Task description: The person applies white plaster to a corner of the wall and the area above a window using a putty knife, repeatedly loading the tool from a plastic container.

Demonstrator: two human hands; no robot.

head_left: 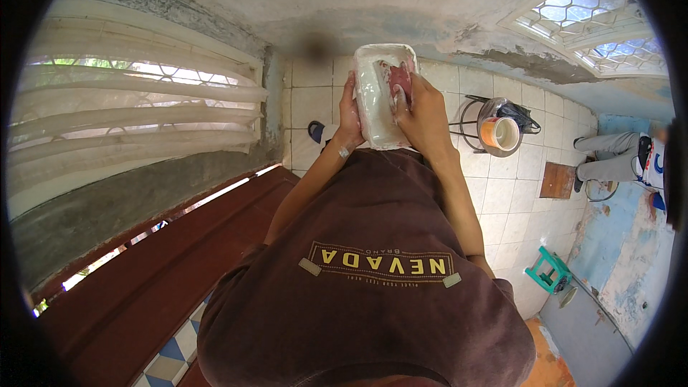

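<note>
In front of my chest is a white rectangular tray [375, 118], its inside smeared with wet white paste or paint. My left hand [349, 116] grips the tray's left side, thumb up along the edge; white smears show on the hand and wrist. At the tray's right side, my right hand [424, 116] closes on a small dark red piece [400, 80] lying against the paste inside. Its thumb presses on the piece, whose exact kind I cannot make out. Part of the right fingers is hidden behind the hand and tray.
A round stool [469, 125] to the right carries an orange-and-white tub [500, 133] and a black plastic bag [517, 115]. Farther right stand another person's grey-trousered legs [609, 156] and a green plastic stool [548, 270]. Patchy walls [301, 0] and a curtained window [136, 100] surround the tiled floor [494, 201].
</note>
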